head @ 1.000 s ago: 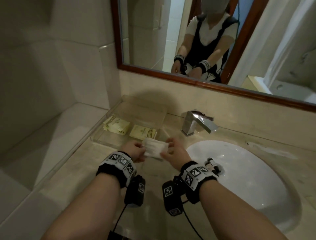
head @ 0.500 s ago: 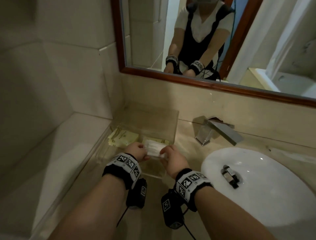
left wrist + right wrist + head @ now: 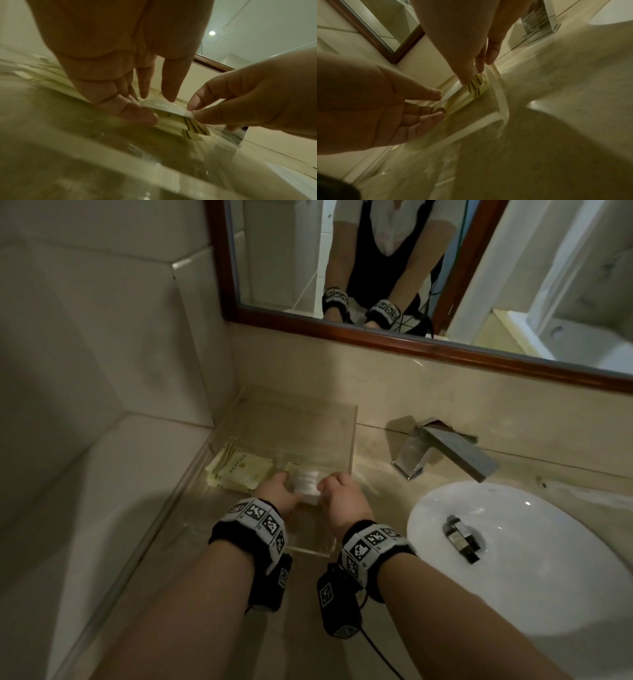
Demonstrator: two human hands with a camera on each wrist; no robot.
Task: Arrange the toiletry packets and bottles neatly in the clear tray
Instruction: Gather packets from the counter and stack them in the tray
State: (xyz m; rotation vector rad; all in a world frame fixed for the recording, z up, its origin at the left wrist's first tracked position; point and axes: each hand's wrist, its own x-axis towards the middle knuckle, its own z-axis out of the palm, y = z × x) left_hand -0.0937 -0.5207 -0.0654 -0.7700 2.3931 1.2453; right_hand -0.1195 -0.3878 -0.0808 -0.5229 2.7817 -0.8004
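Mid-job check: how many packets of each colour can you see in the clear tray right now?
Yellow-green packets: 2 (left one, another under the white one; the left may be a stack)
White packet: 1, held by left hand and right hand
Total: 3

Both bare forearms wear black wristbands (image 3: 251, 522) with white square-coded markers, each carrying a cabled black camera module (image 3: 337, 601).

Your tray (image 3: 349, 440) was clear, glossy plastic, and the packets (image 3: 239, 470) in it looked like matt yellowish paper, with a white crinkly one (image 3: 306, 482) on top. The tap (image 3: 442, 453) was polished metal, the basin (image 3: 548, 559) smooth shiny white ceramic, the counter (image 3: 376, 474) polished beige stone, and the mirror frame (image 3: 376, 337) dark varnished wood.
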